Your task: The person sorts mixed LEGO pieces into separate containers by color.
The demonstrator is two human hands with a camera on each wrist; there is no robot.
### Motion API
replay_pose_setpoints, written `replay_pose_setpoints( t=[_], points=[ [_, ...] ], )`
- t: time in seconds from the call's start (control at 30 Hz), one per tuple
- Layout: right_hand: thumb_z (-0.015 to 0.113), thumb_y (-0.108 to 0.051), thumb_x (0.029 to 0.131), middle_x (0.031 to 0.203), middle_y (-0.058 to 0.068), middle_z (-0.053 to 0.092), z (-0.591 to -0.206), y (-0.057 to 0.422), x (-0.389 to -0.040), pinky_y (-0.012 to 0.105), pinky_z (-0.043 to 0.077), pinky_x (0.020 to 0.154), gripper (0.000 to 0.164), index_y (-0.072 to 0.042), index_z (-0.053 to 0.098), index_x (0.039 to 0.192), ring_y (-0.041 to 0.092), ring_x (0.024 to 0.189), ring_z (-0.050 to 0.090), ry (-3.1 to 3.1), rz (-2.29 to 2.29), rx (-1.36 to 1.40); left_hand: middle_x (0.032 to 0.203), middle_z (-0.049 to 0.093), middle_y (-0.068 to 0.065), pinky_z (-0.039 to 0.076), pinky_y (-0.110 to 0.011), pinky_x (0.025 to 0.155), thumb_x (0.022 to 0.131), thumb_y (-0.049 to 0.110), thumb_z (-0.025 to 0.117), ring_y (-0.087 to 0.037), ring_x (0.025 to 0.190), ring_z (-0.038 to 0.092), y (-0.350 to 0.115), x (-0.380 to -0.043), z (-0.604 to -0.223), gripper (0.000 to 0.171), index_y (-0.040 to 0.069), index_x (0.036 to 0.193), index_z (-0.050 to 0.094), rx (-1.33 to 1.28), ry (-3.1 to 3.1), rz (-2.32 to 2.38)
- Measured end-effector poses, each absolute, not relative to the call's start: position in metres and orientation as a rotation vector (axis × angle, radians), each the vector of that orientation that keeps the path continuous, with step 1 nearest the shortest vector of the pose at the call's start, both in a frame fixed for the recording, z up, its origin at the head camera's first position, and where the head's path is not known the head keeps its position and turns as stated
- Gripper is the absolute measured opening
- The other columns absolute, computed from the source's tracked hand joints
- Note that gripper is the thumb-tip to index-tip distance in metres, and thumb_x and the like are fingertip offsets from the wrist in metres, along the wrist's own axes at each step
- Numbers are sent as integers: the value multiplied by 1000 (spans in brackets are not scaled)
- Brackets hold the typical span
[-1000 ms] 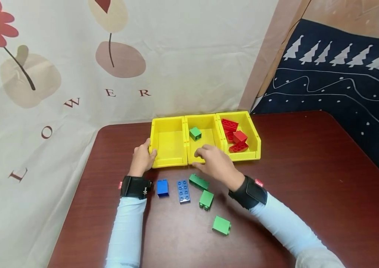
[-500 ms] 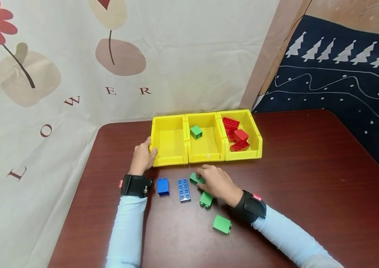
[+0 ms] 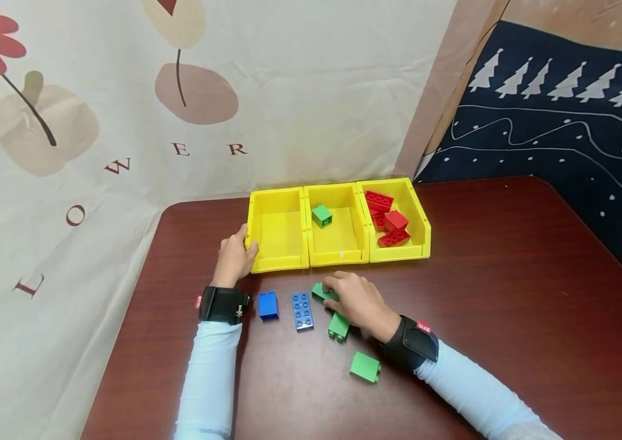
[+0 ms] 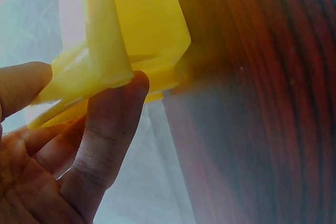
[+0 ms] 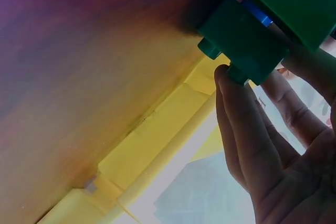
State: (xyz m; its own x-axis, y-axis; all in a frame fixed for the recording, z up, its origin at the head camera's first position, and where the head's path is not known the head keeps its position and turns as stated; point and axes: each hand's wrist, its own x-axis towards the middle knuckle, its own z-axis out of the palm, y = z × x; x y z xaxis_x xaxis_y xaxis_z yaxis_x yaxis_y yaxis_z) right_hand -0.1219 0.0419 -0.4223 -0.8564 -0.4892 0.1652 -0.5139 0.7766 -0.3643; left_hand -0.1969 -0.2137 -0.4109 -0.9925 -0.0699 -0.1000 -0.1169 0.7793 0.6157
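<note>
My left hand [image 3: 234,260] grips the side wall of the left yellow bin [image 3: 278,267], thumb and fingers on either side of the wall [image 4: 100,30]. My right hand [image 3: 359,302] pinches a long green brick [image 3: 319,292] on the table, partly covered by its fingers. In the right wrist view the fingertips meet the studded side of this green brick [image 5: 244,43]. Just below the hand lies a second green brick [image 3: 338,327], and nearer the front a third green brick [image 3: 365,367]. Two blue bricks lie to the left, one blue brick [image 3: 268,305] and one studded blue brick [image 3: 302,311].
Three yellow bins stand in a row at the table's back. The middle bin [image 3: 338,258] holds one green brick [image 3: 322,216]; the right bin [image 3: 420,247] holds several red bricks [image 3: 395,222]. A cloth with flower prints [image 3: 311,91] hangs behind the brown table [image 3: 509,275].
My right hand has come down from in front of the middle bin onto the long green brick, and its fingers have closed on it. The left hand has stayed at the bin wall.
</note>
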Motion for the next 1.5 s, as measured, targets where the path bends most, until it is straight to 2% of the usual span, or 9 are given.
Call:
replay_pose_setpoints(
  t=[0.33,0.47,0.6,0.83,0.93,1.03,1.2,1.5],
  points=[
    [82,-18,78,87,2,68,-417,44,-125,32,55,63,19,-12,71,91,17,76,65,-2883,614,857,124,56,-24,51,-41,85,102,19,49,-34,94,58,-214,-197,-414,58,5,154,28,-142,2900,1000],
    [83,-17,78,84,3,67,-401,45,-132,30,55,63,19,-10,73,92,15,74,63,-2838,660,853,132,53,-26,51,-41,83,102,19,48,-35,94,58,-215,-196,-413,59,4,155,25,-143,2898,1001],
    [83,-16,78,83,6,66,-378,47,-148,29,55,65,19,-7,73,92,18,74,63,-2794,710,820,140,49,-26,51,-42,88,102,19,48,-36,99,58,-215,-196,-412,60,4,155,23,-150,2891,1004],
    [79,-18,82,94,11,71,-350,49,-185,34,57,70,21,-4,73,97,24,79,64,-2842,713,694,128,54,-26,51,-40,83,102,18,47,-34,92,58,-216,-195,-413,59,4,155,25,-153,2896,998],
    [79,-21,83,97,11,71,-345,48,-200,34,56,69,23,-6,73,99,25,79,61,-2905,694,624,129,54,-26,52,-39,82,102,18,48,-33,92,59,-215,-195,-412,59,4,155,25,-148,2900,995],
    [78,-22,84,100,11,71,-344,45,-212,35,55,71,23,-7,72,101,26,81,60,-2968,677,576,128,54,-26,53,-40,82,102,19,48,-34,92,59,-215,-195,-412,59,5,155,26,-149,2900,1002],
    [77,-20,85,99,11,70,-354,35,-230,37,55,77,22,-5,71,100,27,85,59,-3049,641,558,139,50,-26,52,-41,86,102,19,47,-35,97,59,-215,-195,-411,60,4,155,24,-152,2893,998],
    [77,-14,84,88,11,66,-371,22,-249,34,52,71,15,-3,68,89,26,81,58,-3146,577,510,146,44,-25,52,-42,91,103,20,47,-36,102,57,-214,-196,-412,61,4,156,21,-177,2869,998]
  ],
)
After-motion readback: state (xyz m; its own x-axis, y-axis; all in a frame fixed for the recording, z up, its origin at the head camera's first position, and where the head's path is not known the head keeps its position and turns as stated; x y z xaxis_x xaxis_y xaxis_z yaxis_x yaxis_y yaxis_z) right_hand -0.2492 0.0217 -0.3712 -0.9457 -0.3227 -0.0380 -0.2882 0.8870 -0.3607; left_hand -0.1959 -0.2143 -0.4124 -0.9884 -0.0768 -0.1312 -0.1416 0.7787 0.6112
